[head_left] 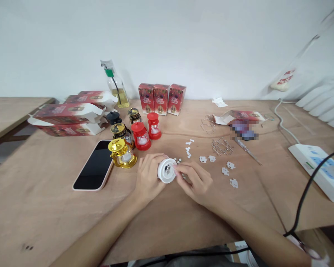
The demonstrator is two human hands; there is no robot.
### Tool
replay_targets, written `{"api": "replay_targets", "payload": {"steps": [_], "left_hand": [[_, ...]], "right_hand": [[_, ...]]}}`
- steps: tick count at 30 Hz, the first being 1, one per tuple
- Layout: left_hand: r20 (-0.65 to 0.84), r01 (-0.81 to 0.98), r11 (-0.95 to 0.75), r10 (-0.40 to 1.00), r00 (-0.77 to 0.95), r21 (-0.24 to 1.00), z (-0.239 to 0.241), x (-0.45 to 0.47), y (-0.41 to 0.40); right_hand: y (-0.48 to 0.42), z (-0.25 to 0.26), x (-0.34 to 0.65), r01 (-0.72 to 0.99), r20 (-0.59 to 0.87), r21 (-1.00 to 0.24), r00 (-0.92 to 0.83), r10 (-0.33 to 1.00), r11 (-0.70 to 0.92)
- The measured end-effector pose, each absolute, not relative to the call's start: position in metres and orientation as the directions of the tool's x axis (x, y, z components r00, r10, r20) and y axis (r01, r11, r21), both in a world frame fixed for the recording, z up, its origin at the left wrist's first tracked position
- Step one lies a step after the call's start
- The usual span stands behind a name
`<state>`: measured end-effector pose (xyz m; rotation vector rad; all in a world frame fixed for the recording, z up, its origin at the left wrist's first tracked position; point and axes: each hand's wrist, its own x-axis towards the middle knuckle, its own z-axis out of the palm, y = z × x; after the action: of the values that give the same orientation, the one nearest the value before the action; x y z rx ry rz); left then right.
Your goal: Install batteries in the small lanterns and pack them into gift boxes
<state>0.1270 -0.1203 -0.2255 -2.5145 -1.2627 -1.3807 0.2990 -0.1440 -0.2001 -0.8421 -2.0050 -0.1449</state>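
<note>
A white round plastic part [167, 171], like a small lamp base with a hollow, is held tilted toward me in my left hand [149, 175], whose fingers wrap round its far side. Something dark and metallic shows inside the hollow. My right hand [194, 181] has thumb and forefinger pinched together at the part's right rim; whatever small thing they hold is hidden. Just behind the part lie several tiny whitish pieces [179, 160]. Small lanterns stand to the left: a gold one [122, 152], red ones [140, 136] and black-and-gold ones [121, 132].
A phone [94, 167] lies left of the lanterns. Red printed boxes [160, 98] stand by the wall; others [66, 113] are stacked left near a pump bottle [119, 92]. White flat tabs [225, 171], wire handles [222, 147], a screwdriver [248, 151] and a power strip [317, 167] lie right.
</note>
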Motion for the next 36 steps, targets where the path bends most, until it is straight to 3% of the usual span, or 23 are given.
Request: {"api": "replay_targets", "payload": {"steps": [3,14,18,24,27,36], "left_hand": [[0.698,0.643,-0.674,0.654,0.290,0.364,-0.2257,0.1276,-0.1215],[0.712,0.634,-0.689,0.636,0.297,0.351,-0.2238,0.1291,-0.1226],[0.696,0.641,-0.672,0.658,0.288,0.370,-0.2251,0.1279,-0.1225],[0.711,0.643,-0.677,0.644,0.281,0.360,-0.2240,0.1276,-0.1219],[0.719,0.655,-0.679,0.632,0.289,0.333,-0.2236,0.1279,-0.1218],[0.718,0.635,-0.697,0.624,0.308,0.333,-0.2238,0.1272,-0.1220]], "right_hand": [[-0.1439,-0.2002,0.2991,0.600,0.808,-0.218,-0.332,0.487,0.770],[-0.1472,-0.1998,0.2962,0.669,0.840,0.023,-0.415,0.349,0.743],[-0.1503,-0.1999,0.2942,0.648,0.814,-0.003,-0.441,0.378,0.762],[-0.1512,-0.1970,0.2950,0.591,0.779,-0.182,-0.401,0.482,0.786],[-0.1499,-0.1961,0.2961,0.588,0.783,-0.202,-0.383,0.490,0.783],[-0.1467,-0.1962,0.2957,0.590,0.883,0.055,-0.405,0.236,0.806]]}}
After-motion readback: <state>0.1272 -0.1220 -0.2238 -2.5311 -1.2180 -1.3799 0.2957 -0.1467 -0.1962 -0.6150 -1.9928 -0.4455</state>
